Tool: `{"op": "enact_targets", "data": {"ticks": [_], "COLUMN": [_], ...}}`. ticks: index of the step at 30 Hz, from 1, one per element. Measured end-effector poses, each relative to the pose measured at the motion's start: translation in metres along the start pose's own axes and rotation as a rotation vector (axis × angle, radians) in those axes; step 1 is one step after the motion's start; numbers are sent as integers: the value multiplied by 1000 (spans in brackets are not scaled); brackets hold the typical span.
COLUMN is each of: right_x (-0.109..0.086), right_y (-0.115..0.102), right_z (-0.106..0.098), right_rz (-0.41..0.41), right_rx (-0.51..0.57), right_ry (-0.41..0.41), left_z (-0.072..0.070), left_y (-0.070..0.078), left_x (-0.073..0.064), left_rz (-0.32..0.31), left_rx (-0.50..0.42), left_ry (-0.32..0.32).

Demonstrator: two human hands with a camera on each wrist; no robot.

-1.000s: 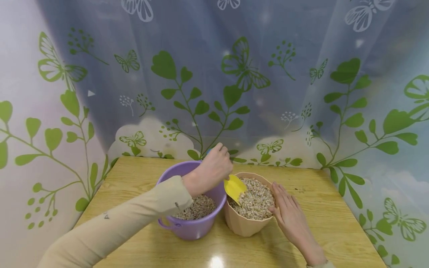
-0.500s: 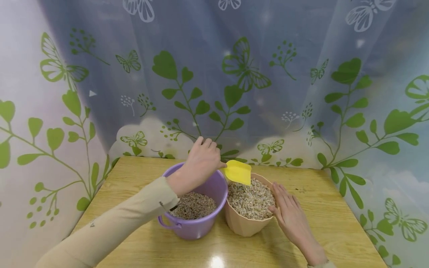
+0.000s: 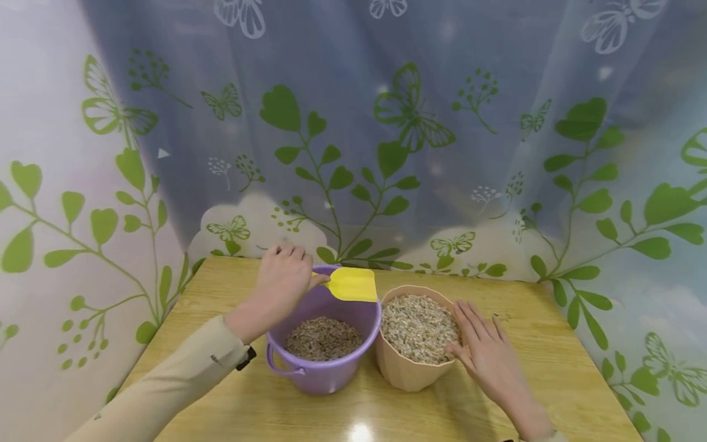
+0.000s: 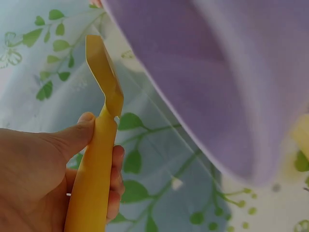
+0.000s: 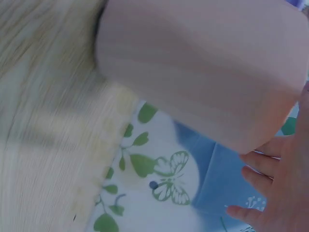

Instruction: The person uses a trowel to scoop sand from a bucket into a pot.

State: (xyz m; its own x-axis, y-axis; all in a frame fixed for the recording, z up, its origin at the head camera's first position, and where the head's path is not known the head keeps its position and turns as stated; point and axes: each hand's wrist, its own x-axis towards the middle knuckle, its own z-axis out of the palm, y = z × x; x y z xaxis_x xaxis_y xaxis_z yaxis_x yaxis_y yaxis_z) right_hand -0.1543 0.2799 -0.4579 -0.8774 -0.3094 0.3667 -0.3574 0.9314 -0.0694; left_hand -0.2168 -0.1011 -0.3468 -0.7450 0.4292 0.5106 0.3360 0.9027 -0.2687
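Note:
My left hand (image 3: pixel 280 283) grips the yellow handle of a toy shovel (image 3: pixel 353 284) above the purple bucket's back left rim. In the left wrist view, the thumb and fingers wrap round the shovel's handle (image 4: pixel 91 169). The purple bucket (image 3: pixel 331 374) holds a low layer of mixed grains (image 3: pixel 323 339). Beside it, on the right, a peach faceted pot (image 3: pixel 405 371) is filled nearly to its rim with grains (image 3: pixel 421 328). My right hand (image 3: pixel 488 353) rests against the pot's right side with its fingers straight. The right wrist view shows the pot's outer wall (image 5: pixel 203 63) close up.
Both containers stand side by side on a wooden table (image 3: pixel 530 368). A curtain (image 3: pixel 331 153) printed with leaves and butterflies hangs behind the table and along its sides. The bucket's side handle (image 3: pixel 282 363) sticks out at the front left.
The shovel has lifted off the grains in the peach pot and moved left over the purple bucket with my left hand. My right hand stays at the pot.

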Motion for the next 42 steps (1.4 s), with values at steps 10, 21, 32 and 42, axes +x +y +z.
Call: {"op": "enact_targets", "data": {"ticks": [10,21,32,42], "right_x": [29,63,63,59], "right_y": [-51,-106,-114,-113], "right_z": [-2,18,26,28], "right_rz": [-201,-310,-286,-276], "right_rx": [64,119,144,159], "right_ry": [94,151,115,119], "left_z": [14,36,43,64], "left_y": [-23,-10,10,17], "left_x": [-32,-31,-27,-29], "left_rz": [-8,111,333,373], "left_rx": [22,232,658,612], "left_ry": [53,-36,-315,-418]}}
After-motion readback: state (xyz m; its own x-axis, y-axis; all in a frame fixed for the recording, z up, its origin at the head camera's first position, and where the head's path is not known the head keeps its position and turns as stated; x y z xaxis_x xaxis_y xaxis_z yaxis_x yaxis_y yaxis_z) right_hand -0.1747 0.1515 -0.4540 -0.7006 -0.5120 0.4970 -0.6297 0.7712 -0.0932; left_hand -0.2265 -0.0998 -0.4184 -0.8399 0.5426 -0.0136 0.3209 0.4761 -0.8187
